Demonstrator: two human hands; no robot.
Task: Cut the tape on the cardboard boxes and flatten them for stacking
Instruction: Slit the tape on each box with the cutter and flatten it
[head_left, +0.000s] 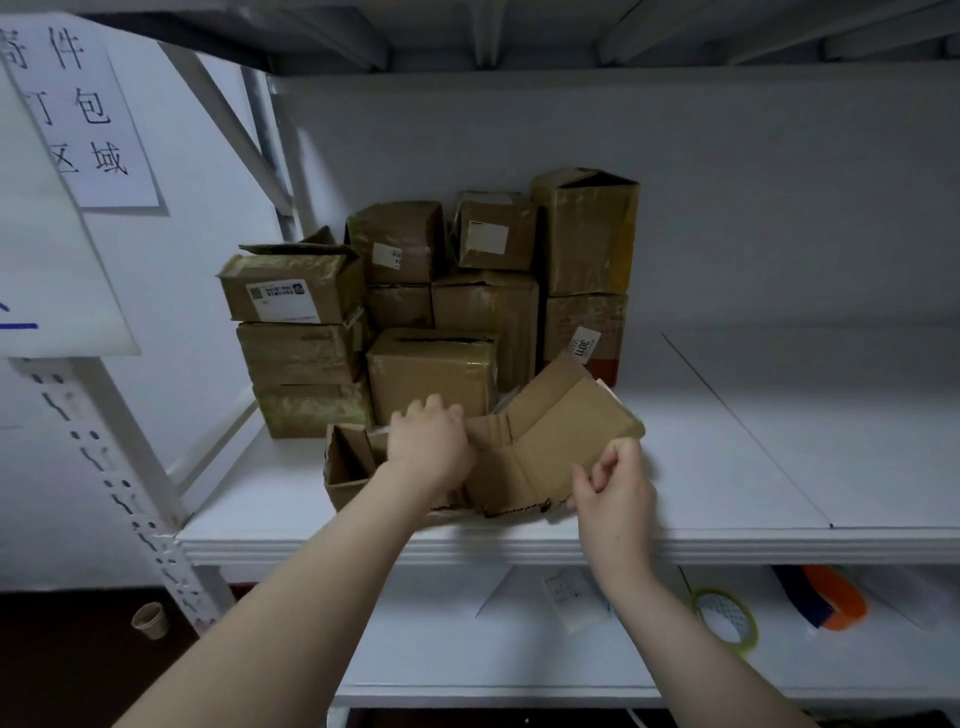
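Flattening looks barely begun: our left hand grips the opened box at six o'clock, our right hand pinches its flap; the stacked boxes at twelve o'clock await cutting.

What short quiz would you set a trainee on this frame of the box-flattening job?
1. True or false: the roll of tape lies on the lower shelf, beneath the shelf that holds the boxes.
2. Which hand holds the right-hand corner of the opened box? A. left B. right C. neither
3. Fill in: the white label reading 3011 sits on the ___ side of the stacked boxes.
Key: 1 true; 2 B, the right hand; 3 right.
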